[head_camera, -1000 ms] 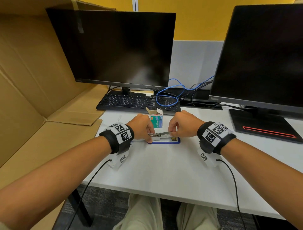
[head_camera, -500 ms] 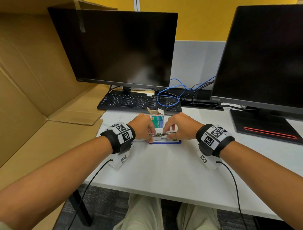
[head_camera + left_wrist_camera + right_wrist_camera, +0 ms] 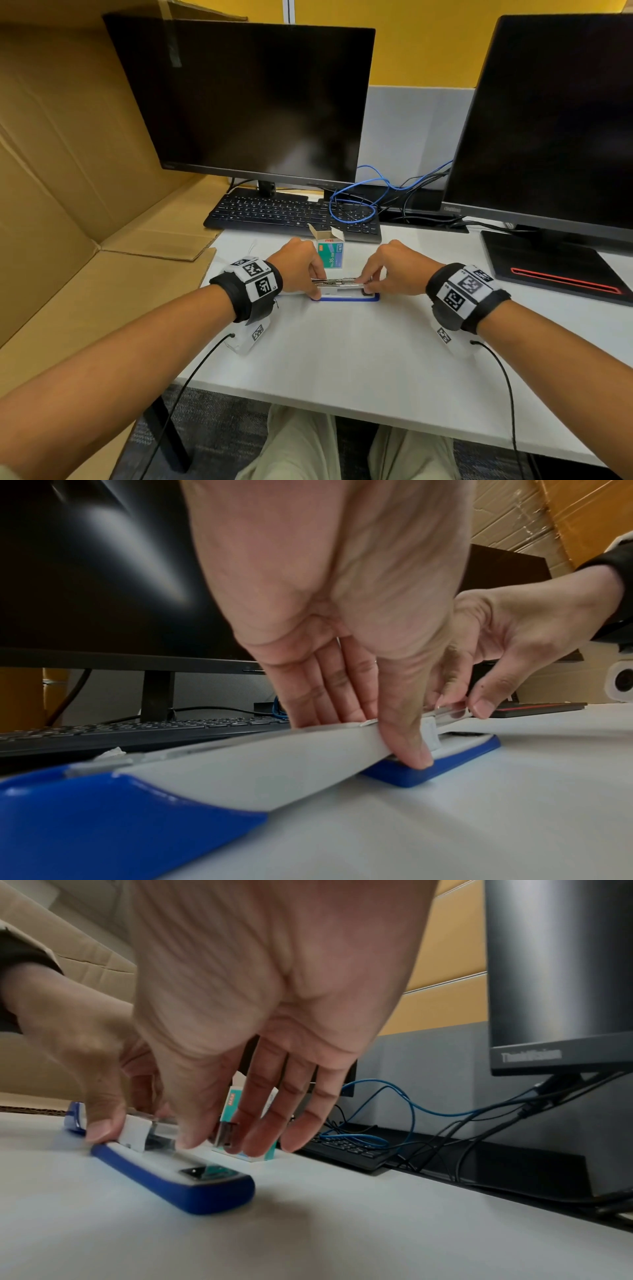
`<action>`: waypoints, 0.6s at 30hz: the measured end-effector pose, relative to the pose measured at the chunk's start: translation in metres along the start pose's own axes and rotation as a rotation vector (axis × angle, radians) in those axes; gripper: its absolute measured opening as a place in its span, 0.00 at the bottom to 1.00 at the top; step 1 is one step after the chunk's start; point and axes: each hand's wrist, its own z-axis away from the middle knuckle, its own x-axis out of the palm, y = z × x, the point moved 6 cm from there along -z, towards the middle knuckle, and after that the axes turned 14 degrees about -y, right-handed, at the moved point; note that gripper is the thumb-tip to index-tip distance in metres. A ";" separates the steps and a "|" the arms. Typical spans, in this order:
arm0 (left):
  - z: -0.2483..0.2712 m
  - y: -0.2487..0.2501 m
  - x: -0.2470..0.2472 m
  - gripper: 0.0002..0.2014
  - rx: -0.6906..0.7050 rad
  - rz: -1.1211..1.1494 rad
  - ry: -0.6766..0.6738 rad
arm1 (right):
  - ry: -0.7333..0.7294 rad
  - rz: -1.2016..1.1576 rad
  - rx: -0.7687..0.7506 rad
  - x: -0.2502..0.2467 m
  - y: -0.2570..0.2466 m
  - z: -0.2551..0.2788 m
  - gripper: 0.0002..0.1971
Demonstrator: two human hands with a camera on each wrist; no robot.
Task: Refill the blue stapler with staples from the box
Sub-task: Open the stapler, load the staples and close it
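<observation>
The blue stapler [image 3: 346,298] lies crosswise on the white desk [image 3: 342,359], its white-and-blue lid [image 3: 240,764] folded out to the left. My left hand [image 3: 317,286] grips the stapler body, thumb on the near side [image 3: 411,758] and fingers along the far side. My right hand [image 3: 366,286] pinches the right end of the stapler's metal magazine [image 3: 339,282] between thumb and forefinger [image 3: 214,1142]. Whether staples lie in the magazine I cannot tell. The green staple box [image 3: 330,255] stands upright just behind, top flaps open.
A black keyboard [image 3: 291,216] and two dark monitors [image 3: 246,102] stand behind the box, with blue and black cables [image 3: 363,202] between them. A black pad with a red stripe [image 3: 555,270] lies to the right. Cardboard sheets [image 3: 85,205] border the desk's left side.
My right hand went from a curled fist over the stapler's right end to fingers reaching down and pinching the metal magazine. The left hand and the box stayed put.
</observation>
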 end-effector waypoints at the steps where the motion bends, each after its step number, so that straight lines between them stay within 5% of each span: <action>1: 0.000 0.000 0.000 0.21 0.002 -0.004 -0.001 | 0.002 -0.006 0.005 0.000 0.001 0.000 0.11; 18: 0.015 -0.034 0.007 0.23 -0.146 -0.202 -0.068 | 0.019 -0.017 0.018 0.000 -0.003 -0.002 0.05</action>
